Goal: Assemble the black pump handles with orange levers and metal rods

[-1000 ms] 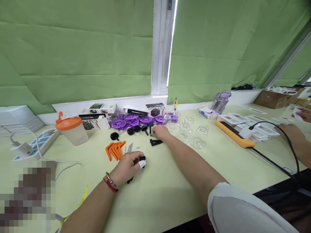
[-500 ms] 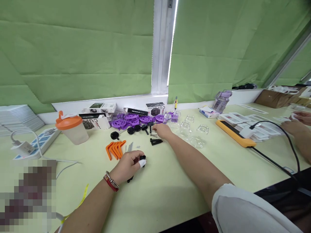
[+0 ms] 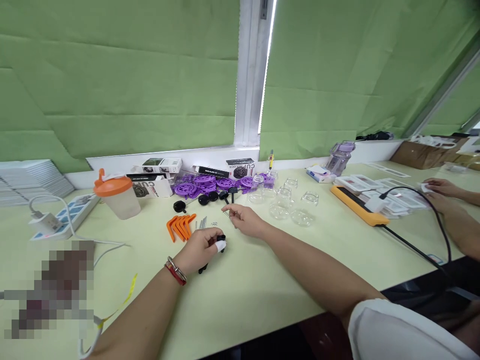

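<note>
My left hand (image 3: 200, 250), thumb wrapped in white, is closed around a small black plastic part (image 3: 222, 238) just above the table. Another black piece (image 3: 203, 269) lies below that hand. My right hand (image 3: 245, 220) pinches a small metal spring (image 3: 226, 213) at its fingertips. Behind the hands are black round-headed knobs (image 3: 203, 199) and a heap of purple wheel-shaped parts (image 3: 205, 184). Orange bent pieces (image 3: 180, 227), metal rods (image 3: 203, 223) and tiny screws (image 3: 214, 224) lie beyond my left hand.
Clear glass-like cups (image 3: 279, 207) stand to the right. An orange-lidded shaker (image 3: 119, 195) and white power strip (image 3: 71, 217) are at left. A yellow power strip (image 3: 358, 206) lies at right, near a lilac bottle (image 3: 340, 157) and a co-worker's hands (image 3: 442, 195). Printed boxes (image 3: 150, 186) stand behind.
My right hand has drawn back toward my left hand, bringing the spring with it. My left hand keeps its hold on the black part. The view has shifted slightly.
</note>
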`<state>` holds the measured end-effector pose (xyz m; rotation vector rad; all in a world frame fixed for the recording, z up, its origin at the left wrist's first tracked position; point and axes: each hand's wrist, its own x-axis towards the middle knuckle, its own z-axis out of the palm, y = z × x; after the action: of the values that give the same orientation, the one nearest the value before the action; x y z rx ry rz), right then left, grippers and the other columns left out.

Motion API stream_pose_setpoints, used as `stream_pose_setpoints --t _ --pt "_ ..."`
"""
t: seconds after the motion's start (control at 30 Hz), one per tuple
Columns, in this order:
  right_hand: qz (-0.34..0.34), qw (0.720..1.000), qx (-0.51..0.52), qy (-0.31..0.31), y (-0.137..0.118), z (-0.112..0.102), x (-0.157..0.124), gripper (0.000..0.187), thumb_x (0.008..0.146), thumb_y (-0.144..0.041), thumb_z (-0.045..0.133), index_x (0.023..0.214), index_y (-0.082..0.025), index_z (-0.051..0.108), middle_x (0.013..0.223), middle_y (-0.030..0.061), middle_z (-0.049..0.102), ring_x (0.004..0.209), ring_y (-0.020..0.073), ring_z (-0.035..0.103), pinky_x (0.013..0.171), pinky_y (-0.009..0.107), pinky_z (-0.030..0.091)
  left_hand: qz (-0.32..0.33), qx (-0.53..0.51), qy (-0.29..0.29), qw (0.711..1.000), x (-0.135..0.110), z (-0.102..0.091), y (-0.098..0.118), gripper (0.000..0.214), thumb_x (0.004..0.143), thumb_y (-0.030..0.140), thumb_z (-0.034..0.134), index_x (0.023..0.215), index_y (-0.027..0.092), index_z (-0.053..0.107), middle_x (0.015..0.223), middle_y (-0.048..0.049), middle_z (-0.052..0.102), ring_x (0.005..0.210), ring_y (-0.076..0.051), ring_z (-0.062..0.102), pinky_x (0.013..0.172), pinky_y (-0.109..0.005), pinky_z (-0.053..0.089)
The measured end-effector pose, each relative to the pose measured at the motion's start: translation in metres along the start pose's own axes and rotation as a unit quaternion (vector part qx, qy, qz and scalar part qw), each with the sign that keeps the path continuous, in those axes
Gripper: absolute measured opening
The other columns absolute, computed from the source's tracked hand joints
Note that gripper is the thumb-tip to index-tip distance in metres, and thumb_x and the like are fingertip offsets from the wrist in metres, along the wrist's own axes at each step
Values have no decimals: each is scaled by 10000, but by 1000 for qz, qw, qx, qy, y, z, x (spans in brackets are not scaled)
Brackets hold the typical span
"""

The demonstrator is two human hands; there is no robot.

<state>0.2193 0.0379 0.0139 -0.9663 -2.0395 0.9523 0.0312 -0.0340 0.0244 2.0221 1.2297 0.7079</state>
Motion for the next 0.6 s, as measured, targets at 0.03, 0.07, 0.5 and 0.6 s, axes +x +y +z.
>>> stream_pose_setpoints --t 0.03,0.07,0.5,0.6 --pt "4 999 49 -5 -4 5 -6 375 778 -112 459 1131 -217 531 786 -26 483 543 73 439 537 217 359 2 2 1 1000 0 0 0 185 806 339 515 782 172 590 622 33 501 565 -98 403 545 -219 332" --pt "3 996 92 -2 -8 10 -13 355 783 -129 472 1124 -220 513 812 -23 481 543 69 443 534 217 365 5 3 1 1000 0 0 -1 183 808 337 512 788 172 591 631 30 506 572 -101 409 551 -222 338" --pt "-87 987 111 73 -17 38 -42 282 839 -182 501 1118 -204 470 896 12 531 621 81 477 574 228 398 29 -4 12 1000 0 1 -2 166 808 309 512 729 167 546 625 45 437 582 -96 373 550 -215 326" --pt "-102 988 82 81 -17 38 -43 267 836 -177 508 1102 -200 491 879 11 545 612 81 482 568 228 403 31 -14 14 999 0 1 -1 181 808 311 519 695 168 517 612 54 411 574 -92 361 542 -213 318"
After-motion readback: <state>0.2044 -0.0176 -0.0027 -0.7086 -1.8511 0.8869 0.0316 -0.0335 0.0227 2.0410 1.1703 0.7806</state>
